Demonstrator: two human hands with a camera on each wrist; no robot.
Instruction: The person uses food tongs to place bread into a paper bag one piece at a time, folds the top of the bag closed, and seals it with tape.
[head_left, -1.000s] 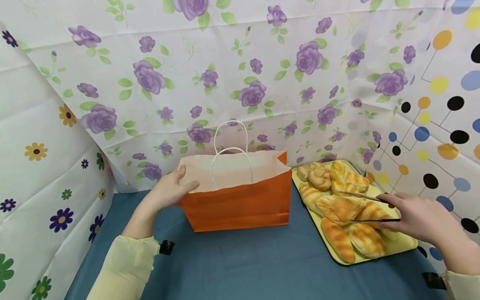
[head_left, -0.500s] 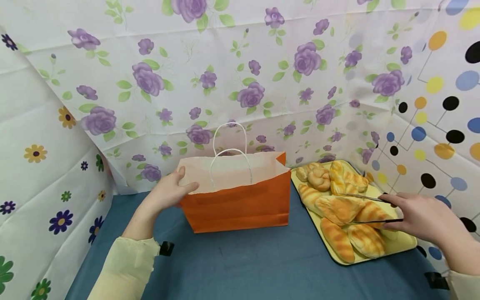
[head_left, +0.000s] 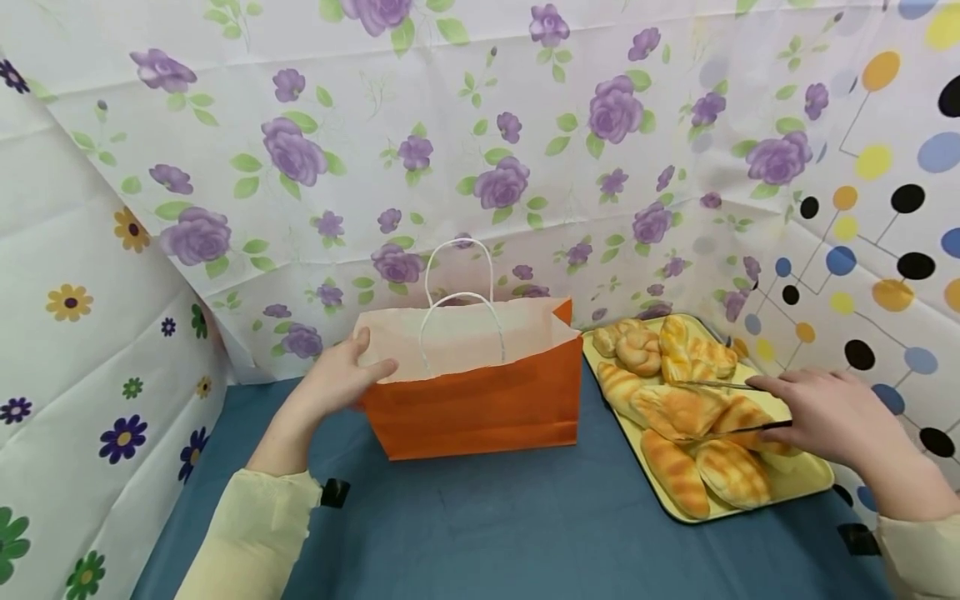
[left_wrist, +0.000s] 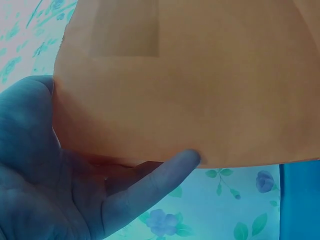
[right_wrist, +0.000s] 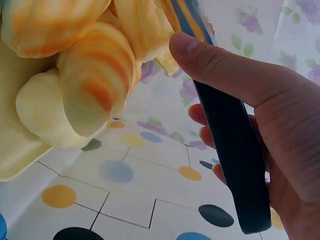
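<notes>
An orange paper bag (head_left: 480, 412) with a white inside and white cord handles stands upright, its mouth gaping. My left hand (head_left: 333, 379) grips the bag's left side at the top; in the left wrist view a finger and the palm lie against the orange paper. My right hand (head_left: 836, 417) holds tongs with black handles (right_wrist: 225, 135) over the yellow tray (head_left: 806, 483) to the right. The two tong arms reach to either side of a golden bread roll (head_left: 675, 408) in the middle of the pile. Whether they press on it I cannot tell.
Several other breads lie on the tray, among them a knotted roll (head_left: 640, 354) at the back and a long roll (head_left: 675, 475) in front. A blue cloth (head_left: 480, 533) covers the table. Patterned curtains (head_left: 450, 167) stand close behind and at both sides.
My right hand has risen slightly and the tongs have shifted, with their arms drawing a little closer together around the roll. My left hand and the bag have stayed in place.
</notes>
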